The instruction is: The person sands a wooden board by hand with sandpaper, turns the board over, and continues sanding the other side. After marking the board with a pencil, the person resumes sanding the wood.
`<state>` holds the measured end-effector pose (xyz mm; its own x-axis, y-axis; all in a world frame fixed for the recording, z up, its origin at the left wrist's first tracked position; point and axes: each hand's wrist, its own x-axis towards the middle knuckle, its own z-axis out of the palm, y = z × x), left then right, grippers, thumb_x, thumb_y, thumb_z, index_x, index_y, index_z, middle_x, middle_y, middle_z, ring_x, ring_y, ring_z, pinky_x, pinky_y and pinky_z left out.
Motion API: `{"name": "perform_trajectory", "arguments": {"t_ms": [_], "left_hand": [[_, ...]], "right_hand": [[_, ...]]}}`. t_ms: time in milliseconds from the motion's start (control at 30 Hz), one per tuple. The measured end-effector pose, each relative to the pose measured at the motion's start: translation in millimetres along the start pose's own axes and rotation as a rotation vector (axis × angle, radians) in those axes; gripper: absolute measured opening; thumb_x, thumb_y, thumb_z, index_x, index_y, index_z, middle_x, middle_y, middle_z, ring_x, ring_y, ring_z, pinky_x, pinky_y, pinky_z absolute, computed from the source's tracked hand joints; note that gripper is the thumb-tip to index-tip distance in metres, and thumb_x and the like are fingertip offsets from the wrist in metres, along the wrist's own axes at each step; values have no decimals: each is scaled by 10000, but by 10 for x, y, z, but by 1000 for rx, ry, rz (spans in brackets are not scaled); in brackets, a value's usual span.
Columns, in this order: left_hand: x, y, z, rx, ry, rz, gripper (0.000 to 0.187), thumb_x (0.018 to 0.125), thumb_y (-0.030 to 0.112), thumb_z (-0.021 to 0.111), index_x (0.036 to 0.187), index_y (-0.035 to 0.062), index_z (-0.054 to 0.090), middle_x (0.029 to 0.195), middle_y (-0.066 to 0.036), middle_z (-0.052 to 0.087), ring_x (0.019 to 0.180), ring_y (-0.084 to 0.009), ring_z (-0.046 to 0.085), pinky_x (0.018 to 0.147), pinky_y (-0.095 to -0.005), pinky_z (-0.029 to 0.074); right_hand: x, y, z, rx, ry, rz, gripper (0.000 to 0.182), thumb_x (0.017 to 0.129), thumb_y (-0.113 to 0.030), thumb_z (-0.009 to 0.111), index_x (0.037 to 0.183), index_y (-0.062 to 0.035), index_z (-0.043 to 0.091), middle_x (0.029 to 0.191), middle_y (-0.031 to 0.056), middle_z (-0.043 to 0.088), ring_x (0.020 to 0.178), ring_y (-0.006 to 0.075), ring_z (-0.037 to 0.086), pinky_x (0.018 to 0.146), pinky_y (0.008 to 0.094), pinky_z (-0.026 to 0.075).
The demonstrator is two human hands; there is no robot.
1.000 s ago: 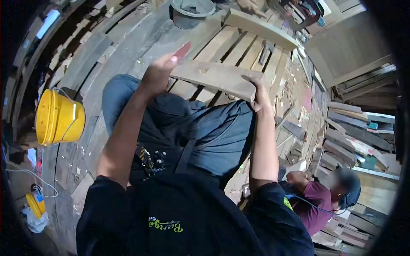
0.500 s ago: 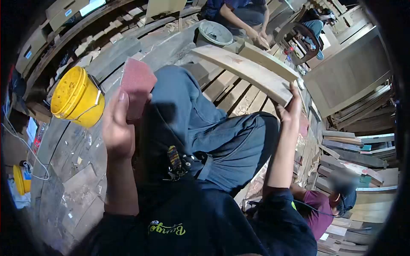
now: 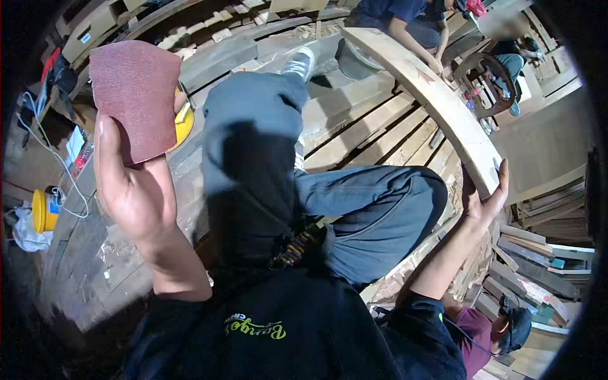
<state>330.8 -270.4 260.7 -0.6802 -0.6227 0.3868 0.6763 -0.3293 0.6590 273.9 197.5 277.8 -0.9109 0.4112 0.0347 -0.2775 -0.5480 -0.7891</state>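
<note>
A reddish-brown sheet that looks like sandpaper [image 3: 136, 95] is raised at the upper left, slightly curved. My left hand [image 3: 139, 190] grips it from below, thumb on the near face and fingers behind. On the right, my right hand [image 3: 484, 199] holds the lower end of a long, pale, curved wooden piece [image 3: 443, 104], with fingers around its end. The piece slants up and leftward, its far end over a grey bucket [image 3: 358, 63]. My bent legs [image 3: 373, 209] lie between the two hands.
Wooden slats [image 3: 354, 120] lie beyond my legs. A yellow bucket [image 3: 185, 126] is partly behind the sheet. Co-workers sit at the top right and lower right; one person's hands [image 3: 436, 65] are near the wooden piece. Stacked boards [image 3: 538, 278] stand at right.
The sheet has come up and left, closer to the camera, showing its broad face. The wooden piece and my right hand sit further right and lower, and the view has shifted.
</note>
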Motion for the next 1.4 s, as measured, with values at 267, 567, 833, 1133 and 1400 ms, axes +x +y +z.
{"name": "perform_trajectory", "arguments": {"t_ms": [267, 567, 833, 1133, 1400], "left_hand": [[-49, -100, 91, 11, 4, -4, 443, 1036, 229, 397, 1317, -111, 433, 1274, -202, 542, 1142, -340, 579, 961, -537, 494], [230, -333, -126, -53, 98, 8, 389, 1040, 218, 388, 1286, -75, 461, 1269, -178, 546, 1135, -326, 581, 958, -540, 494], [369, -571, 196, -63, 119, -64, 463, 1047, 217, 332, 1403, -79, 329, 1412, -215, 427, 1304, -367, 438, 1079, -601, 367], [523, -798, 480, 79, 100, -84, 482, 1048, 202, 276, 1409, -117, 290, 1416, -270, 393, 1341, -391, 387, 1127, -588, 303], [336, -1243, 729, -131, -61, -347, 520, 1039, 287, 369, 1409, -76, 324, 1334, -240, 509, 1212, -378, 538, 971, -529, 484]], "right_hand": [[-90, 481, 199, -92, -62, -15, 386, 952, -277, 583, 1233, -14, 554, 1208, 141, 633, 1075, 276, 639, 893, 443, 538], [-231, 1148, 547, -71, -34, 182, 353, 953, -254, 600, 1172, 22, 570, 1151, 150, 640, 1040, 273, 638, 899, 411, 527], [48, 1317, 597, -140, -111, 258, 352, 953, -255, 597, 1172, 20, 597, 1162, 146, 652, 1039, 264, 652, 897, 399, 542], [302, 1668, 241, -318, 71, 358, 497, 943, -366, 589, 1266, 5, 519, 1207, 148, 604, 1074, 251, 614, 919, 391, 512], [237, 1536, -6, -397, 143, 449, 547, 944, -393, 597, 1300, 10, 502, 1235, 160, 585, 1077, 255, 613, 890, 381, 518]]}}
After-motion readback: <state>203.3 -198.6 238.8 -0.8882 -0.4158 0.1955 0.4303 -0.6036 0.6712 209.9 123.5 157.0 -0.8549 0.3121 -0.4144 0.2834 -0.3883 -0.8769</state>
